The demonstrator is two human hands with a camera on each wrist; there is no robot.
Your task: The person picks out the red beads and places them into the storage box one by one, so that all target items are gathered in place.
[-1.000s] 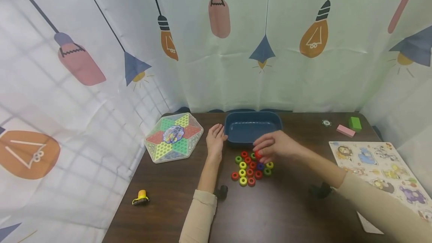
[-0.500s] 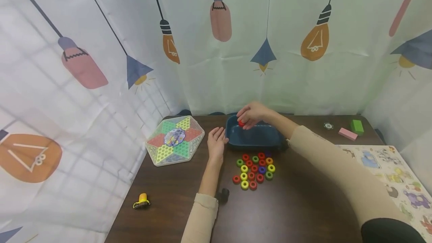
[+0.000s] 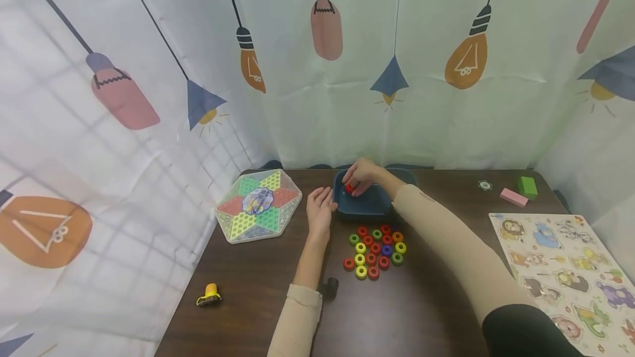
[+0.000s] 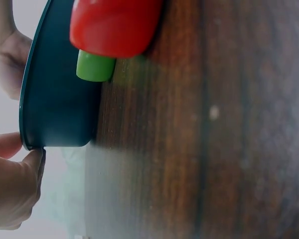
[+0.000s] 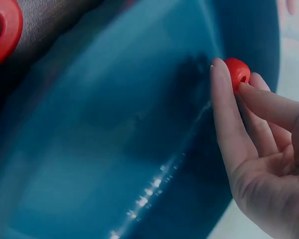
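Thumb and fingers of my left hand (image 3: 318,215) pinch the left rim of a dark blue plastic tray (image 3: 364,209) near its front corner, seen also in the left wrist view. My right hand (image 3: 363,174) reaches down over the tray's left part. Between its thumb and fingertips is a small glossy red ring bead (image 5: 237,72) with a hole through it. In the right wrist view it is close to the tray wall, over a smooth blue floor. In front of the tray lie several ring beads (image 3: 371,259), red, yellow, green, orange and blue.
A hexagonal Chinese checkers board (image 3: 258,206) lies left of the tray. A yellow-and-black capped piece (image 3: 210,294) is near the table's left edge. Right are an animal puzzle board (image 3: 565,269), a pink block (image 3: 514,197), a green block (image 3: 527,187) and a round chip (image 3: 484,185).
My right hand has carried the red ring bead from the group of beads up over the tray, then lowered it inside. My left hand keeps its place at the rim.
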